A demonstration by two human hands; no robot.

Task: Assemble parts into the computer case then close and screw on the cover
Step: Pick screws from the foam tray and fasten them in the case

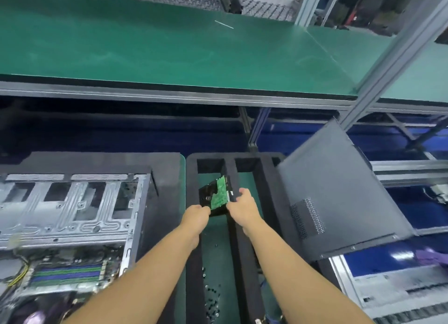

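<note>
A hard drive (214, 194), black with a green circuit board facing up, is held tilted over the black foam tray (191, 178). My left hand (196, 214) grips its near left corner. My right hand (243, 203) grips its right edge. The open computer case (72, 202) lies on its side at the left, showing its silver drive cage and, lower down, the motherboard (65, 272) with memory slots. The grey side cover (339, 192) leans tilted against the frame on the right, its vent grille toward me.
Several small dark screws (212, 297) lie in the tray's left compartment near me. A green-matted shelf (181, 52) spans above the bench, held by aluminium posts (388, 64). Blue bins (400, 258) and metal rails sit at the right.
</note>
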